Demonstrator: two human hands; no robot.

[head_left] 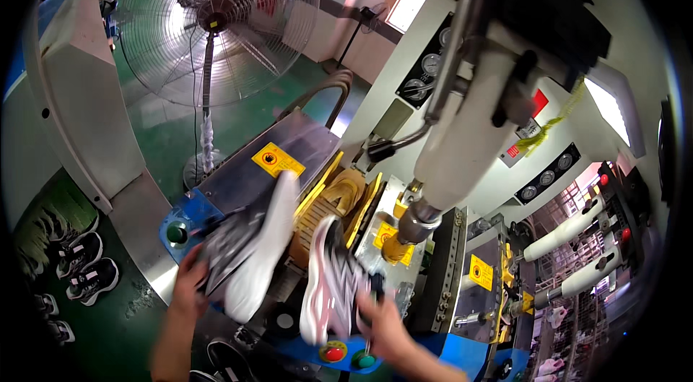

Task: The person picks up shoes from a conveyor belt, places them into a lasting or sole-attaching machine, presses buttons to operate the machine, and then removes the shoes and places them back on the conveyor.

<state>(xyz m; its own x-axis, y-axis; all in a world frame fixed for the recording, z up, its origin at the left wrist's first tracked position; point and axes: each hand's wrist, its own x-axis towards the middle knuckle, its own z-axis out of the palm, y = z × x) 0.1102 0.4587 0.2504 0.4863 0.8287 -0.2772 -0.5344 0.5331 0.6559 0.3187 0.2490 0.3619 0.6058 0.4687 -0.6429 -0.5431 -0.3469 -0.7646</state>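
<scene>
My left hand [189,279] grips a grey and black sports shoe with a white sole [254,252], tilted with its sole turned to the right, over the left side of a press machine [289,158]. My right hand [381,323] holds a second shoe [328,282], grey and pink with a white sole, upright on its heel in front of the yellow mould seat [345,198]. Both shoes are blurred. A large white press cylinder [462,144] hangs above the seat.
Green, red and yellow push buttons [177,233] sit on the blue front panel. A big standing fan [216,28] is behind the machine. Several dark shoes [83,266] lie on a belt at left. More press stations [577,237] stand at right.
</scene>
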